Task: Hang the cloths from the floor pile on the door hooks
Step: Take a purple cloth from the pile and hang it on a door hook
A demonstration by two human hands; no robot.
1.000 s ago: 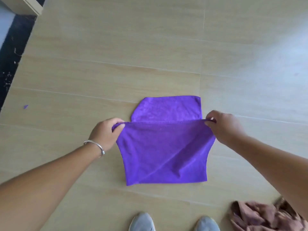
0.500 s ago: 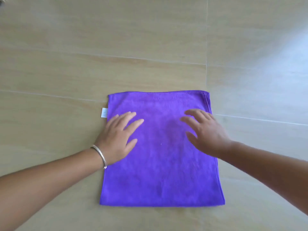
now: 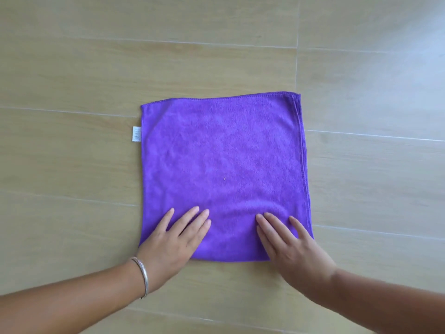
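Head cam, looking straight down: purple cloth (image 3: 224, 165) lies flat on the floor (image 3: 72, 153), roughly square, folded double, with a second hemmed layer showing along its right edge. Fabric is a short-pile microfibre, matte and slightly fuzzy, with a stitched hem running round the border and faint smoothing marks in the nap. Small white rectangular tag (image 3: 136, 134) sticks out from the upper left edge, lying on the floor. Tiny pale fleck near the cloth's centre. Left hand (image 3: 172, 244) lies palm down on the near left corner, fingers straight and spread, pressing the fabric flat, grasping nothing. Right hand (image 3: 292, 248) does the same on the near right corner, fingers extended and close together, also gripping nothing. Thin silver metal bangle (image 3: 142, 276) sits on the left wrist. Floor is smooth tan wood-look tile in long rectangular planks with thin pale grout lines, and a soft light sheen at upper right.
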